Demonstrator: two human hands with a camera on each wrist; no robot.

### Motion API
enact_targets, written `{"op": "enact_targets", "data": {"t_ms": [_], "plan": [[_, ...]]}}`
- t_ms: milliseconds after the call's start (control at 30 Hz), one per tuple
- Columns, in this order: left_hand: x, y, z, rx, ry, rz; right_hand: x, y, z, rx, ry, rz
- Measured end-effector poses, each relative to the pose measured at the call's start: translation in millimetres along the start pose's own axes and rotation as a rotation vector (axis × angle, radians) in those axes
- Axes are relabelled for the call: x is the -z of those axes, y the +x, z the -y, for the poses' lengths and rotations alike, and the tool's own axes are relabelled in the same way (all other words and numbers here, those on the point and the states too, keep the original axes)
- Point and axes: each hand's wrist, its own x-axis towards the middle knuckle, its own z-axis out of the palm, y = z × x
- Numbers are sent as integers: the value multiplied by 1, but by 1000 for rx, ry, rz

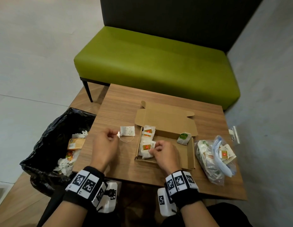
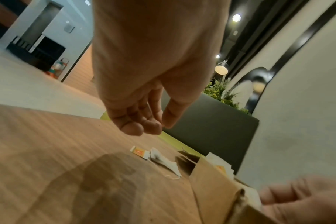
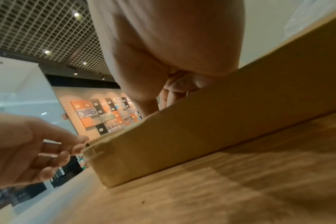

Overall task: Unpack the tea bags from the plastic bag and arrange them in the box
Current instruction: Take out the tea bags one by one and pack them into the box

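Note:
An open cardboard box (image 1: 190,154) lies on the wooden table (image 1: 122,108), with several tea bags (image 1: 146,133) stacked along its left side. My right hand (image 1: 152,149) reaches into the box and pinches the nearest tea bag (image 1: 146,154); the box wall (image 3: 220,121) hides its fingertips in the right wrist view. My left hand (image 1: 115,136) hovers left of the box, fingers loosely curled and holding nothing. Just beyond it a loose tea bag (image 1: 127,131) lies on the table with its tag (image 2: 139,152) and string. The plastic bag (image 1: 213,161) with more tea bags lies right of the box.
A green-tagged tea bag (image 1: 184,138) leans at the box's right rear corner. A bin with a black liner (image 1: 49,145) holding wrappers stands left of the table. A green bench (image 1: 155,63) sits behind. A grey wall (image 1: 273,95) runs along the right.

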Motion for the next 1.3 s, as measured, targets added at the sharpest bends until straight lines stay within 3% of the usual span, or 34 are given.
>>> {"op": "enact_targets", "data": {"t_ms": [200,333,400,533,733,900,1167,1233,1300], "plan": [[-8,1,-4,-81,372,77,2,-6,3,22,-99,-88],[-22,6,-16,-283,688,223,9,-6,-3,1,12,-106],[-27,9,-19,-307,800,344,14,-6,-6,-9,31,-139],[-31,11,-15,-346,953,422,21,-13,-6,23,-77,-58],[-34,10,-4,-353,925,272,14,-14,5,81,-328,10],[-38,13,6,-342,884,217,15,-17,10,158,-304,67],[-34,13,4,-334,879,143,23,-21,4,137,-189,14],[-28,10,2,-292,765,103,26,-21,2,121,-159,-9],[-18,3,-4,-221,485,66,30,-24,0,126,-101,-62]]}}
